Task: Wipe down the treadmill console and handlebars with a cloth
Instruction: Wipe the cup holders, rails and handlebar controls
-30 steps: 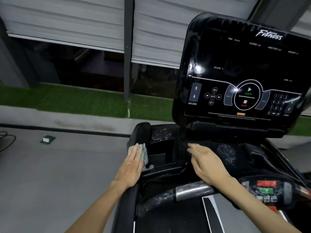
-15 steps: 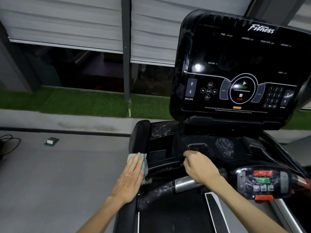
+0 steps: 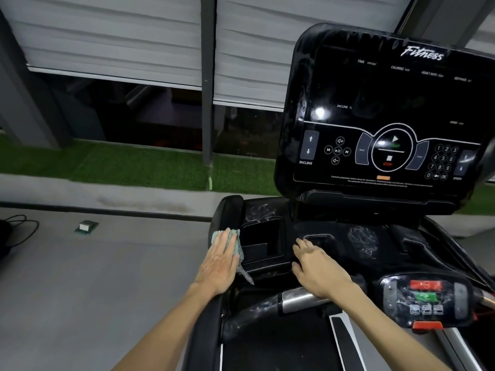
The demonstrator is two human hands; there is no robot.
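Note:
A black treadmill console (image 3: 388, 116) with a dark screen and button panel stands at the upper right. Below it lies the black tray deck (image 3: 334, 231) with a cup pocket (image 3: 261, 239). My left hand (image 3: 219, 263) lies flat with straight fingers on a teal cloth (image 3: 233, 242), pressing it onto the left handlebar arm (image 3: 227, 212) beside the pocket. My right hand (image 3: 316, 269) rests palm down, fingers relaxed, on the deck just above the silver grip of the front handlebar (image 3: 297, 298). White smear marks show on the deck.
A small control pod (image 3: 426, 298) with red and green buttons sits on the bar at the lower right. Grey floor spreads to the left, with a small box (image 3: 87, 226), a black cable (image 3: 18, 231), a green turf strip (image 3: 107, 164) and a shuttered window behind.
My left hand and the cloth slid forward along the left arm. My right hand uncurled from near the silver grip and now lies flat on the deck.

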